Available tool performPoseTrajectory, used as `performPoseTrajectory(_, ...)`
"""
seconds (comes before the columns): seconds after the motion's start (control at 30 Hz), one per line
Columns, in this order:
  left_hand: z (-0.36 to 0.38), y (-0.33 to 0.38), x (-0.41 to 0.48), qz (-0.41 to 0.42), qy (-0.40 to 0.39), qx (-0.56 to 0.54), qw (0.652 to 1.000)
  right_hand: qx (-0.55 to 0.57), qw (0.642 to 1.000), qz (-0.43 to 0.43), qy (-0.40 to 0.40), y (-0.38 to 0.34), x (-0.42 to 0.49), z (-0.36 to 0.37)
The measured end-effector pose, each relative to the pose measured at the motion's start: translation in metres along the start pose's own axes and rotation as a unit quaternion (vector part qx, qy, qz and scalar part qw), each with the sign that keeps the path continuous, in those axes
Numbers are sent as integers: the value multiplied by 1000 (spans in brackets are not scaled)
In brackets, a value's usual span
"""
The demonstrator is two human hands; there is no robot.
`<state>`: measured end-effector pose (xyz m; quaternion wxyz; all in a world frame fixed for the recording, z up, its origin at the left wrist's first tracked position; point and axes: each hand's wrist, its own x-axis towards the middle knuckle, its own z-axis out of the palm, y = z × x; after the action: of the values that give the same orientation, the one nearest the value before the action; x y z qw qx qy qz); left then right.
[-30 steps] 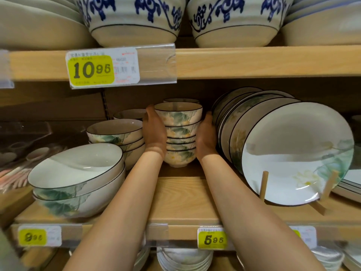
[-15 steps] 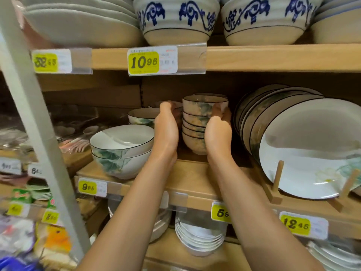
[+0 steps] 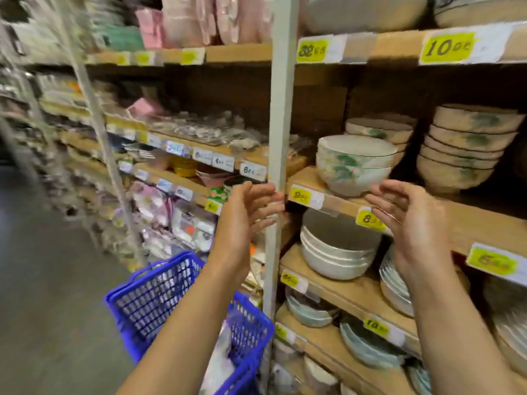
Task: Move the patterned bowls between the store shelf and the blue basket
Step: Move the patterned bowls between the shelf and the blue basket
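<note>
A stack of several small patterned bowls (image 3: 464, 146) with green leaf prints stands on the wooden shelf (image 3: 342, 201) at the right. My left hand (image 3: 245, 220) and my right hand (image 3: 410, 220) are held up in front of the shelf, palms facing each other, fingers relaxed, holding nothing. Both hands are well clear of the stack, below and left of it. The blue basket (image 3: 159, 297) sits on the floor at the lower left, under my left forearm. Something pale lies inside it, too blurred to name.
Two larger leaf-print bowls (image 3: 353, 163) stand left of the stack. A grey shelf upright (image 3: 281, 155) rises between my hands. White bowls (image 3: 336, 252) and plates fill the lower shelves. The grey aisle floor (image 3: 42, 280) lies to the left.
Both hands have let go of the bowl stack and drawn back from the shelf, empty. My view has swung left and down, bringing the blue basket and aisle into sight.
</note>
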<state>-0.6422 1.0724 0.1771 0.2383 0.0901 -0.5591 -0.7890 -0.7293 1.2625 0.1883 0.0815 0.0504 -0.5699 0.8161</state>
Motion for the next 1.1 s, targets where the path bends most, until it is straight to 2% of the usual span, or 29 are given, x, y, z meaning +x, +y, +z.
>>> performPoseTrajectory(0.2,-132,-9,-39,-29,127,29,991,-43,988,91,-116,78,-66,66)
performPoseTrajectory(0.37,-206,-28,-49,-84,208,36,974,-96,963,174,-181,150,-93,112)
performPoseTrajectory(0.6,-280,-70,-16,-163,262,82,948,-180,918,266,-230,260,-95,166)
performPoseTrajectory(0.73,-307,-96,24,-220,258,125,933,-224,889,320,-239,319,-78,188)
performPoseTrajectory(0.97,-343,-141,92,-293,227,159,915,-299,842,405,-193,413,-51,185)
performPoseTrajectory(1.1,-358,-183,126,-345,187,184,901,-373,814,411,-173,455,-50,168)
